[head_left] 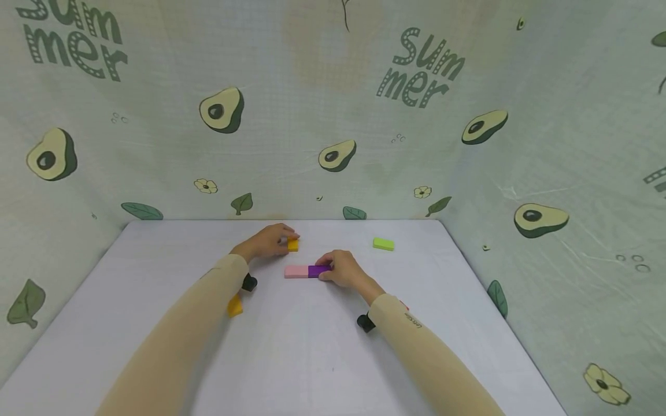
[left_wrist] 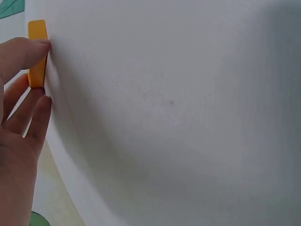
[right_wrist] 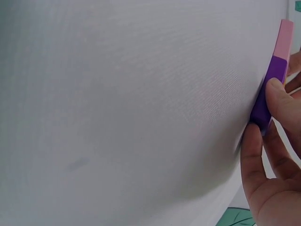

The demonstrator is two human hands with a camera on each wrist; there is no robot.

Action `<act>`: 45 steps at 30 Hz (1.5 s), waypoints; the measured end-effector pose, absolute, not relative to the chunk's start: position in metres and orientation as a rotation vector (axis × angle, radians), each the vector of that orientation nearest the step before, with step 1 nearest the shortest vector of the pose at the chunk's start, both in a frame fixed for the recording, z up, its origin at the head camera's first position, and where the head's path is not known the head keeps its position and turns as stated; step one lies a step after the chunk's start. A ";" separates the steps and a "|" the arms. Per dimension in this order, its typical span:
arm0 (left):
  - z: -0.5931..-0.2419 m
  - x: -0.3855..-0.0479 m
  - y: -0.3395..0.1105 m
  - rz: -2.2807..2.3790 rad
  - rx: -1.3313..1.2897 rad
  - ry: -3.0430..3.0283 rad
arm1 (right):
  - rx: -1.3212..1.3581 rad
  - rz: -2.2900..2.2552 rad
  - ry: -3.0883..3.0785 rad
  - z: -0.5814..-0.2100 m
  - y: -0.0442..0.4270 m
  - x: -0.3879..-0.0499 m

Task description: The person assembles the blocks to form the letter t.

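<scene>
A pink block (head_left: pixel 296 272) and a purple block (head_left: pixel 315 271) lie end to end on the white table in the head view. My right hand (head_left: pixel 343 269) grips the purple block between thumb and fingers, as the right wrist view also shows with the purple block (right_wrist: pixel 269 94) touching the pink block (right_wrist: pixel 283 40). Farther back and to the left, my left hand (head_left: pixel 269 241) pinches an orange block (head_left: pixel 293 245). In the left wrist view, the thumb lies across the face of that orange block (left_wrist: pixel 37 75), with fingers behind it.
Another orange block (head_left: pixel 235 306) lies partly hidden beside the left sleeve. A lime green block (head_left: pixel 383 244) rests at the back right of the table. A bit of something red (head_left: pixel 404 305) peeks out behind the right sleeve. Printed cloth (head_left: pixel 291 173) hangs behind the table.
</scene>
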State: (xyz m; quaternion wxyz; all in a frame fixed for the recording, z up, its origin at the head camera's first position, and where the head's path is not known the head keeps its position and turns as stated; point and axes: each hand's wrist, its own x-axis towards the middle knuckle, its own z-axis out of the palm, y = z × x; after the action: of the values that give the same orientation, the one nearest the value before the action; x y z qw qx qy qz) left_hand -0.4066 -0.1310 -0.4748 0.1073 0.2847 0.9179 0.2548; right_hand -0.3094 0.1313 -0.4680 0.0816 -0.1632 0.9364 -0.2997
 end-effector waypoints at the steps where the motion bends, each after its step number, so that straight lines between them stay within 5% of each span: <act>1: -0.475 -0.406 -0.131 0.748 0.845 2.702 | -0.487 -0.896 2.798 -0.468 0.131 -0.309; 45: -0.477 -0.389 -0.110 0.864 1.008 2.621 | -0.496 -0.901 2.792 -0.469 0.133 -0.311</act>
State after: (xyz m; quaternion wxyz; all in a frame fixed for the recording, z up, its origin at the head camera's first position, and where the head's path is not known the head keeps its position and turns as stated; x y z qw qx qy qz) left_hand -0.3891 -0.1098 -0.4767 0.1016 0.3413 0.8875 0.2926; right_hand -0.3110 0.1326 -0.4691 0.0830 -0.1661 0.9351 -0.3018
